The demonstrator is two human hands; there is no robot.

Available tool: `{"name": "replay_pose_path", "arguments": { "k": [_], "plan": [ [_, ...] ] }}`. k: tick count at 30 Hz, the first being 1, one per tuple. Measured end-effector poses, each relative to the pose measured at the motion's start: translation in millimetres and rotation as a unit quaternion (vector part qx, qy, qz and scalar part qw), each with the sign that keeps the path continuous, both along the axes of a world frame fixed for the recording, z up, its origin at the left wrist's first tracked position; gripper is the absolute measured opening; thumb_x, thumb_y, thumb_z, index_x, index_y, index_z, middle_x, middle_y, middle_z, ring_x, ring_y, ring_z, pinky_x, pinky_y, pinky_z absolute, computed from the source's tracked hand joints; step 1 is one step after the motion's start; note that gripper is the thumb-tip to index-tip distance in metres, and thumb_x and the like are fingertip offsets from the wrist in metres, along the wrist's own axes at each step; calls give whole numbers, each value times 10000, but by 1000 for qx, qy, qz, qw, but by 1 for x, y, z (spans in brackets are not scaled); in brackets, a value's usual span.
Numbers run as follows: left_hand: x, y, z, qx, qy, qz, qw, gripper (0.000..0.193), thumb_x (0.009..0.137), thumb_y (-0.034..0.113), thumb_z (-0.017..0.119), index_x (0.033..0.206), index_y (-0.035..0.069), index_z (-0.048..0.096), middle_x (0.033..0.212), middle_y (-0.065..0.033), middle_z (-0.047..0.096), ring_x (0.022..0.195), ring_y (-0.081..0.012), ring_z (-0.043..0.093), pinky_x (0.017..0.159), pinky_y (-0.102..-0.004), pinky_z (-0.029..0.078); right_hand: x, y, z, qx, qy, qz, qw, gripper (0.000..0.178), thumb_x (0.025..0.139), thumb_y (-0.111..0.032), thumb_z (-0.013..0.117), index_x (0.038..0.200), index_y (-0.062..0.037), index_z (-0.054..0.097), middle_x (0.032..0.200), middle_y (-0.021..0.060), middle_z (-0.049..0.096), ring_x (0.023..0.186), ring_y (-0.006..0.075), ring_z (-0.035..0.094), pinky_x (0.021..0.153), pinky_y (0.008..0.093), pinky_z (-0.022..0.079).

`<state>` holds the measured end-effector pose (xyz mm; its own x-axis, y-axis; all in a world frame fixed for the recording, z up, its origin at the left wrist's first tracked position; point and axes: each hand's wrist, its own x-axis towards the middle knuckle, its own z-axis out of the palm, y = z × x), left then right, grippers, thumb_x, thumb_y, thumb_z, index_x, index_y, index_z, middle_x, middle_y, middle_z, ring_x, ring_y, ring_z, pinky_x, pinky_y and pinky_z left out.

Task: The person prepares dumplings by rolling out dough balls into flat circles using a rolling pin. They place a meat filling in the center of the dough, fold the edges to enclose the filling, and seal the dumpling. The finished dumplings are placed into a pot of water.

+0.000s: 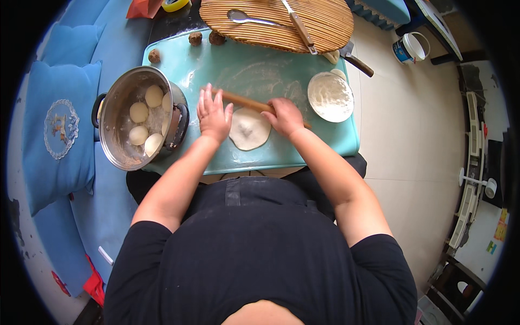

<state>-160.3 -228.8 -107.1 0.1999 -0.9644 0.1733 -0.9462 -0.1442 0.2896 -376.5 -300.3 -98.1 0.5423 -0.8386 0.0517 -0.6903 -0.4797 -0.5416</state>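
Observation:
A wooden rolling pin [246, 102] lies slantwise over the far edge of a flat, round piece of dough [249, 130], which has a small raised bump in its middle. My left hand [215, 115] rests at the pin's left end with its fingers stretched out and spread, not wrapped round it. At the other end, my right hand [285, 115] is closed over the pin, its fingers curled. The pin's left end is slightly blurred. Both hands are above the floured teal mat [260, 70].
Left stands a steel pot [110, 138] holding several dough balls [138, 112]. A bowl of flour [331, 97] is at the right. Brown filling balls [195, 38] sit at the back, near a slatted wooden board [330, 21] bearing a spoon [252, 19] and a wooden-handled tool [301, 28].

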Motion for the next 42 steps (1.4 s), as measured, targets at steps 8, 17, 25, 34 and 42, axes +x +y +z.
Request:
{"name": "replay_pose_path", "arguments": {
  "k": [8, 17, 25, 34, 42],
  "plan": [
    [-23, 22, 8, 102, 227, 69, 966, 501, 720, 308, 720, 1106, 34, 554, 1041, -126, 589, 939, -250, 586, 820, -348, 471, -10, 23, -19, -109, 5, -145, 983, 330, 774, -243, 666, 1051, -97, 563, 970, 114, 548, 919, 325, 527, 768, 420, 470],
    [-32, 29, 6, 51, 335, 67, 938, 211, 782, 234, 673, 869, 63, 586, 851, -128, 656, 802, -298, 635, 690, -407, 497, 4, 63, 6, -74, -78, -127, 986, 424, 798, -258, 642, 1169, -97, 514, 1161, 130, 493, 1098, 325, 455, 936, 425, 379],
    [-60, 72, 83, -114, 205, -265, 935, 247, 798, 122, 610, 1044, 97, 599, 879, -101, 659, 791, -285, 639, 680, -357, 511, 20, 86, 79, 650, -552, -193, 487, 473, 912, -367, 537, 1206, -11, 436, 1085, 131, 575, 955, 283, 595, 813, 409, 509],
    [-38, 87, 134, -59, 823, 37, 563, 415, 986, 376, 333, 1274, 98, 441, 1313, -126, 468, 1196, -270, 457, 1020, -396, 354, 40, 110, 118, 127, -350, -13, 928, 330, 922, -91, 495, 1237, 6, 482, 1098, 145, 600, 1000, 241, 583, 878, 329, 452],
    [4, 90, 128, -3, 989, -128, 72, 466, 954, 375, 353, 1350, 133, 397, 1366, -166, 422, 1177, -378, 479, 980, -521, 411, 81, 145, 146, -104, -103, 247, 958, 727, 818, -384, 581, 1379, 2, 323, 1459, 260, 230, 1350, 427, 225, 1094, 498, 186]
  ]
}}
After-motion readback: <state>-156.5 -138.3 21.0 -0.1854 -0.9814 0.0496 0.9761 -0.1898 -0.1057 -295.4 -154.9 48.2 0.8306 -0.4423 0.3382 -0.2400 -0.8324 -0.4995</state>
